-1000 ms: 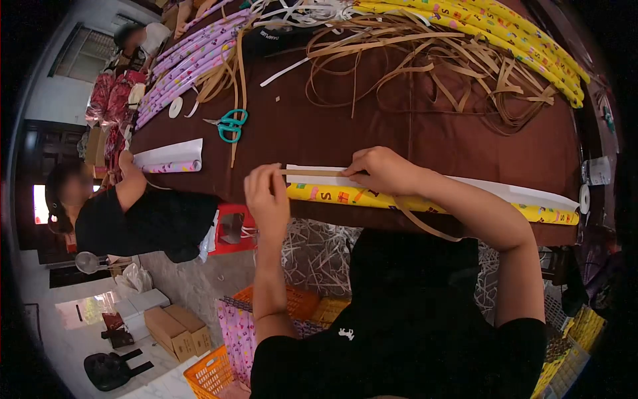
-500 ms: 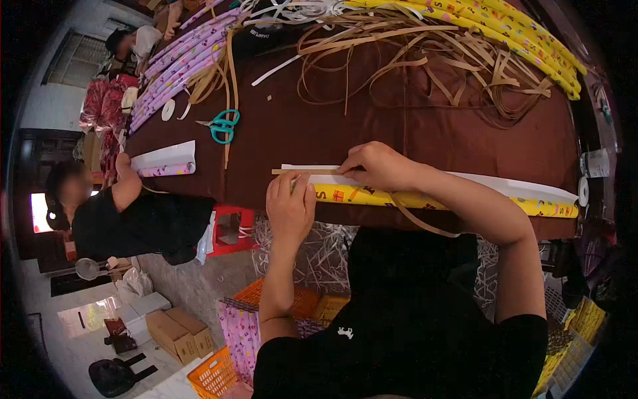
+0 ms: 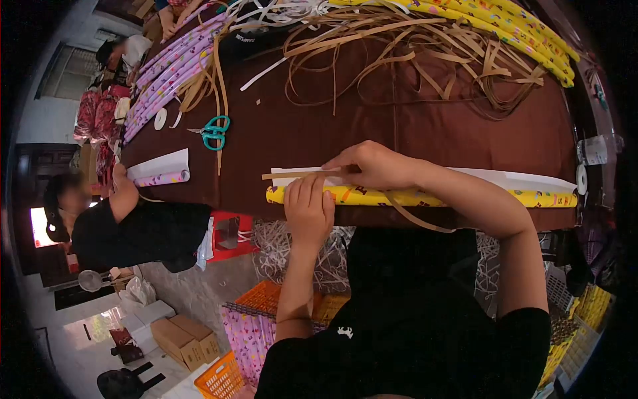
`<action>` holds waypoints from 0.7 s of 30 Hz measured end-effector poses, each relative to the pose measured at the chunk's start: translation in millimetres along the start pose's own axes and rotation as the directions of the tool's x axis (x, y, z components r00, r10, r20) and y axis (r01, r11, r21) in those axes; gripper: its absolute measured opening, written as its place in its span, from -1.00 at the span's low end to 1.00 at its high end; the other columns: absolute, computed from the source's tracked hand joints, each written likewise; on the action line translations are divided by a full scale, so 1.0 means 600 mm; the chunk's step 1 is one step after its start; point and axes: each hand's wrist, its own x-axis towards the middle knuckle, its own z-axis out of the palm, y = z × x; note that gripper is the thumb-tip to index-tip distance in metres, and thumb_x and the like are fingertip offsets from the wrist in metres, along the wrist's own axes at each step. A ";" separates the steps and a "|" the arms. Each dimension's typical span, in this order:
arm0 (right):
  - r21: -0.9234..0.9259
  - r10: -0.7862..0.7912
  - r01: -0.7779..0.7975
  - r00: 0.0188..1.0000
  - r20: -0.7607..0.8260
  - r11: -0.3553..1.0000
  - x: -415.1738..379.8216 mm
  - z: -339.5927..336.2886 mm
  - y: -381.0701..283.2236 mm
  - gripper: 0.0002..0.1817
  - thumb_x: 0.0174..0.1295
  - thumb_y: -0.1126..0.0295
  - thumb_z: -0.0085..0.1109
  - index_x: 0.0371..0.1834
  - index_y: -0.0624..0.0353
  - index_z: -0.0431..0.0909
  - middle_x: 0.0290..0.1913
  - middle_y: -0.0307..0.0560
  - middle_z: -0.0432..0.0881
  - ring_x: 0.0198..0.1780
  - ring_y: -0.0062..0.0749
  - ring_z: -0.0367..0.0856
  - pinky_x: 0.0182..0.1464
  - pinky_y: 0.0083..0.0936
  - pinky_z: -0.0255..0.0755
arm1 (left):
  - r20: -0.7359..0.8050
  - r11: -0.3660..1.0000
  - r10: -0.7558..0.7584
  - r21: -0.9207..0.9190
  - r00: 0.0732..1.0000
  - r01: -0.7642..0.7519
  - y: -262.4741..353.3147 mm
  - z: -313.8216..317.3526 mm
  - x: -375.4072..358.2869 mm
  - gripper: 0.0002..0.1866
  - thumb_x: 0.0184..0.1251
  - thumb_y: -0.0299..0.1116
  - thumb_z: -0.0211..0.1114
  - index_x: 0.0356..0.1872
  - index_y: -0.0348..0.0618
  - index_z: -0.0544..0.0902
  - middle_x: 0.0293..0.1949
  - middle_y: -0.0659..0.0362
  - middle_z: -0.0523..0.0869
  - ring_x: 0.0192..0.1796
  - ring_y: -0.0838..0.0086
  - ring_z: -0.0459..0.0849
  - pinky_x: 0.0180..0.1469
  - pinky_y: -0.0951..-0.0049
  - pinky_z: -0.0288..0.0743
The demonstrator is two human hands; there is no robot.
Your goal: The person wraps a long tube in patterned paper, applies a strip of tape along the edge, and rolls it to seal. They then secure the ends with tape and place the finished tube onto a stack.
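A partly unrolled roll of yellow printed wrapping paper [image 3: 492, 195] lies along the table's near edge, its white underside showing on the far side. Across that white edge runs a tan flat strip [image 3: 279, 176], and its loose tail [image 3: 419, 221] hangs over the roll toward me. My left hand [image 3: 309, 207] rests on the left part of the roll, fingers stretched over the paper and the strip. To its right, my right hand [image 3: 379, 165] is closed, fingertips pinching the strip against the paper. Its fingertips are partly hidden.
Teal scissors [image 3: 214, 133] lie left of centre. Tangled tan strips [image 3: 399, 56] and yellow rolls [image 3: 478, 26] cover the far side; purple rolls [image 3: 176, 63] lie far left. A co-worker [image 3: 133, 226] sits at left by a purple roll [image 3: 159, 171]. An orange crate [image 3: 222, 380] stands below.
My left hand has slid right along the roll, uncovering its left end. My right hand's fingertips have shifted slightly left along the strip. The whole view has shifted a little.
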 end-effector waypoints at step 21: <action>0.389 0.602 -0.542 0.798 -0.040 0.745 -0.166 -0.096 -0.067 -0.75 0.18 0.57 0.27 -0.11 0.32 0.46 -0.47 -0.18 0.64 -0.39 -0.67 0.58 -0.27 -0.63 0.45 | 0.013 1.000 0.022 0.002 1.000 -0.022 -0.008 0.006 -0.004 -0.70 0.34 -0.36 0.09 -0.03 -0.31 0.60 0.00 0.01 0.62 0.04 0.10 0.52 0.19 0.10 0.33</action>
